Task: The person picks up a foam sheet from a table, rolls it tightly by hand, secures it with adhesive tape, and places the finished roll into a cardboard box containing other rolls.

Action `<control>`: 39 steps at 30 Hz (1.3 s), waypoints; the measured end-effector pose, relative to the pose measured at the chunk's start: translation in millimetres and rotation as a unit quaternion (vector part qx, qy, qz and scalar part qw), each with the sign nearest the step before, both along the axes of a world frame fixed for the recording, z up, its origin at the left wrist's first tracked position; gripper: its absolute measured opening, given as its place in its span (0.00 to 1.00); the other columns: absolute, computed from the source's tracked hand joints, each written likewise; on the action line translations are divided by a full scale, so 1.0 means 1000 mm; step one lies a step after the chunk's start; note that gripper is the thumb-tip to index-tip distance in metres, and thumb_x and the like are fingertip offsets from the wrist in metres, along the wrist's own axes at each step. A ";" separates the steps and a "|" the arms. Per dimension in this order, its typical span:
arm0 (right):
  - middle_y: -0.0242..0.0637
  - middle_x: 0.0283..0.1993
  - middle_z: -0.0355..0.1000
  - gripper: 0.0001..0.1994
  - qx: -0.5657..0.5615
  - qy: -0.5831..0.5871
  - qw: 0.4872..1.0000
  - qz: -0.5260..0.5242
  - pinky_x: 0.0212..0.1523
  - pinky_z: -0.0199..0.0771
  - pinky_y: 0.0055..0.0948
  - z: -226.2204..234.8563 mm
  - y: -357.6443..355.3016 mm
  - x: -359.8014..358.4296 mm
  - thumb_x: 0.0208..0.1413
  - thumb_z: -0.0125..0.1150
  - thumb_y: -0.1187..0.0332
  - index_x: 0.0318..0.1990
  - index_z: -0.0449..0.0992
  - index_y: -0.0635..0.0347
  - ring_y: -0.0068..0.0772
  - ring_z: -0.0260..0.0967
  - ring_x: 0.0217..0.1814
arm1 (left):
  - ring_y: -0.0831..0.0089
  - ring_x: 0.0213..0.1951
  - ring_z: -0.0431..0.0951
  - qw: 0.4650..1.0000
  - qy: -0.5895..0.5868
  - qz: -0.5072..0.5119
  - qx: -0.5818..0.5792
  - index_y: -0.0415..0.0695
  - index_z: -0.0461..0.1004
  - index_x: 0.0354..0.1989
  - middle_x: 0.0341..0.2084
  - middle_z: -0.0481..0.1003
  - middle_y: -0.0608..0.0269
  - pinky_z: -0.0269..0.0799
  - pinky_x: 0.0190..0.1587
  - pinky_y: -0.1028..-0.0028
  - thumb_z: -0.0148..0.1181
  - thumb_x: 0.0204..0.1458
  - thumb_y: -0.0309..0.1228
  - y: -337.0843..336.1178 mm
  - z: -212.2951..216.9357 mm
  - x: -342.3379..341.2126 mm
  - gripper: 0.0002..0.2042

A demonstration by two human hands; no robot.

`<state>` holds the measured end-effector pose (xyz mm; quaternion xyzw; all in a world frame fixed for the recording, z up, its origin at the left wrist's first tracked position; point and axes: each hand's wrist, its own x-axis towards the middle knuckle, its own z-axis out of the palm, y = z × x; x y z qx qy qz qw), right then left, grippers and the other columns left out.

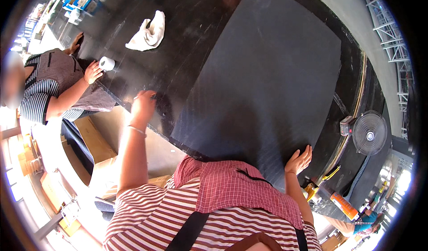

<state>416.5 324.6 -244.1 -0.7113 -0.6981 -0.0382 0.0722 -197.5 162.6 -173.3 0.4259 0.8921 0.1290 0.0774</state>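
Note:
A large dark grey sheet (263,77) lies flat on the black table (187,41) in front of me. My left hand (144,106) is closed above the table's near left edge, left of the sheet. Something small and dark shows at its fingertips, too small to name. At the sheet's near right edge rests my right hand (298,161), fingers stretched out and nothing in them. A crumpled white cloth (148,32) lies farther off on the left part of the table.
At the left, a co-worker's hand (92,72) touches a white roll (107,63). A round fan (369,133) stands on the right, with an orange canister (344,206) and a yellow tool (331,174) nearer me. An open cardboard box (96,139) stands below the table's left edge.

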 end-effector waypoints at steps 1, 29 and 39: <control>0.41 0.76 0.56 0.27 0.000 -0.002 1.000 0.003 0.74 0.51 0.50 -0.002 -0.001 0.003 0.68 0.48 0.58 0.72 0.59 0.56 0.49 0.51 0.77 | 0.55 0.44 0.83 0.986 -0.156 -0.002 0.056 0.41 0.82 0.44 0.41 0.80 0.50 0.79 0.47 0.64 0.63 0.54 0.22 0.017 -0.005 0.012 0.10; 0.38 0.74 0.59 0.25 0.019 -0.018 1.000 -0.001 0.73 0.54 0.47 -0.006 -0.003 0.010 0.69 0.48 0.59 0.71 0.62 0.53 0.46 0.54 0.75 | 0.42 0.40 0.79 0.963 -0.133 0.192 0.131 0.38 0.72 0.39 0.33 0.78 0.41 0.74 0.44 0.54 0.55 0.62 0.30 0.014 -0.068 -0.008 0.07; 0.37 0.74 0.59 0.26 0.028 -0.025 0.999 -0.001 0.71 0.57 0.49 -0.018 -0.006 0.013 0.69 0.46 0.56 0.72 0.61 0.52 0.45 0.55 0.75 | 0.50 0.54 0.76 0.970 0.167 0.177 0.014 0.39 0.79 0.48 0.53 0.76 0.48 0.72 0.58 0.56 0.59 0.52 0.25 -0.132 -0.034 -0.010 0.14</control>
